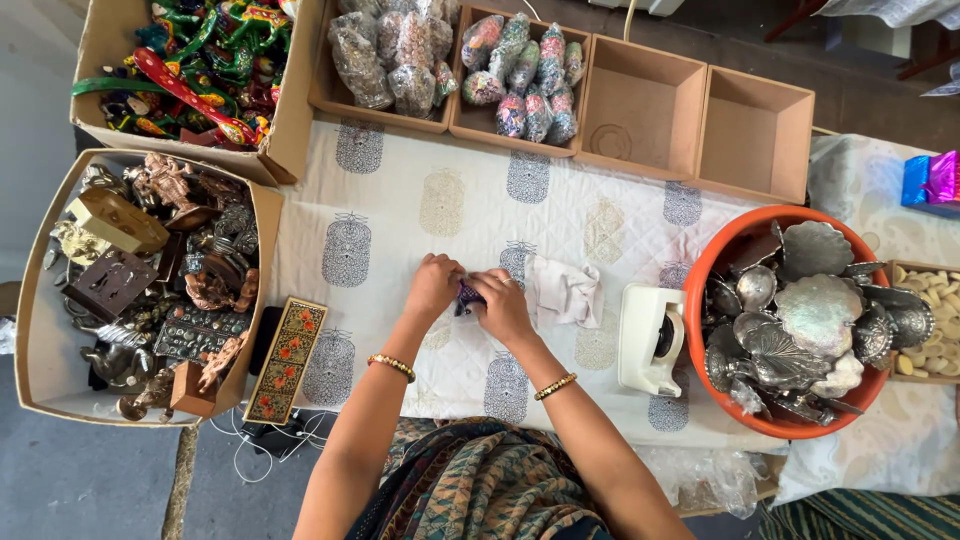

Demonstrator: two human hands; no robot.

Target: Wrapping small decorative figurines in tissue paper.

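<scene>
A small purple object is lying on the white printed tablecloth, and both hands are closing around it: the left hand is gripping it from one side with bent fingers, and the right hand is pinching it from the other side, so only a little part of it is showing between them. What kind of thing it is, I cannot tell. Just to the right of the right hand a crumpled white cloth is lying, and further right a white tape dispenser is standing beside an orange bowl full of silver shell-shaped dishes. Beyond the hands, wooden boxes are standing in a row: one is holding small packets with colourful pieces in clear wrap, one is holding clear bags of grey items, and two boxes are showing bare bottoms. To the left of the left hand a long painted box with orange flowers is lying near a cardboard carton of metal figurines, and further away another carton is holding bright painted figures.
</scene>
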